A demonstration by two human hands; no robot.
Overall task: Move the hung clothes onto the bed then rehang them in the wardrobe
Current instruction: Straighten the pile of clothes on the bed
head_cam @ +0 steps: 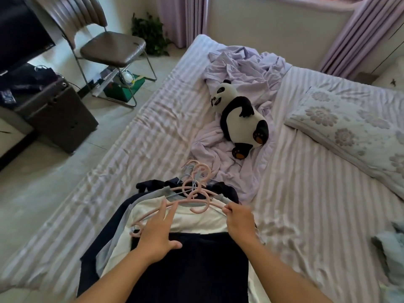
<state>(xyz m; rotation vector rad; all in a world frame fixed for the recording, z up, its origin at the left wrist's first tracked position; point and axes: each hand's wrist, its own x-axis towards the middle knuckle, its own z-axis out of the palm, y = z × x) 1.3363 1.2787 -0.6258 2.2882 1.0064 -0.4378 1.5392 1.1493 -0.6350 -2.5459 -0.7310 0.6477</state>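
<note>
Right fingers (229, 209) pinch the top hanger (197, 201) to lift it; left hand (156, 231), spread flat, steadies the pile (192, 254) on the bed (306, 193)

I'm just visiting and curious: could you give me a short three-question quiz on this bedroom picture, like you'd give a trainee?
1. True or false: the stack of clothes on hangers lies on the bed.
2. Which of the hands pinches the end of the top pink hanger: A) left hand B) right hand C) neither?
3. Fill in: the soft toy beyond the clothes is a ____.

Key: 1 true; 2 B; 3 panda.
</note>
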